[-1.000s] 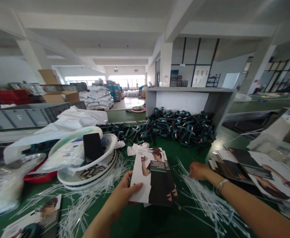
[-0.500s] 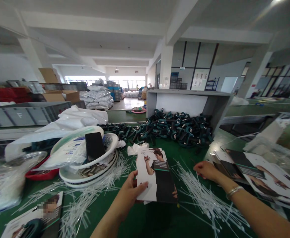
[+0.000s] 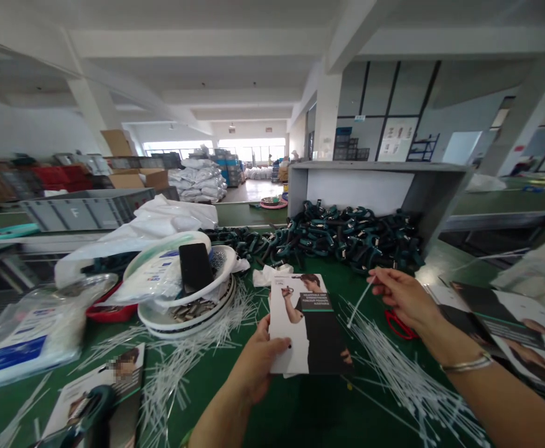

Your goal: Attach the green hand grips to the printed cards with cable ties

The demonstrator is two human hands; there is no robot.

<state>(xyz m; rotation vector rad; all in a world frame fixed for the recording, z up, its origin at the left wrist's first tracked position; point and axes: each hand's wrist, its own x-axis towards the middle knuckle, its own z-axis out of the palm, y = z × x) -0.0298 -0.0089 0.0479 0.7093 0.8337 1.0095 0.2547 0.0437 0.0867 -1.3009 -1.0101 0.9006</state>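
Note:
Near the middle, my left hand [image 3: 259, 359] grips the left edge of a small stack of printed cards [image 3: 307, 326], thumb on top. My right hand [image 3: 400, 298] pinches a thin white plastic tie [image 3: 359, 305] between thumb and fingertips, its other end hanging down to the left. Below it, many white ties [image 3: 403, 379] lie fanned over the green table. Red scissor handles [image 3: 399, 325] show beside my right wrist. More printed cards [image 3: 501, 323] lie at the right, partly behind my forearm.
Dark green hand grips [image 3: 347, 236] spill from a tipped grey crate [image 3: 445, 193]. Stacked white bowls [image 3: 153, 320] hold metal parts and a black phone [image 3: 195, 267]. At lower left, one grip [image 3: 97, 404] rests on a card. Plastic bags [image 3: 30, 342] lie left.
My right hand has risen and now holds a tie lifted from the pile. Red scissor handles have come into sight. The view has shifted slightly; my left hand still holds the cards.

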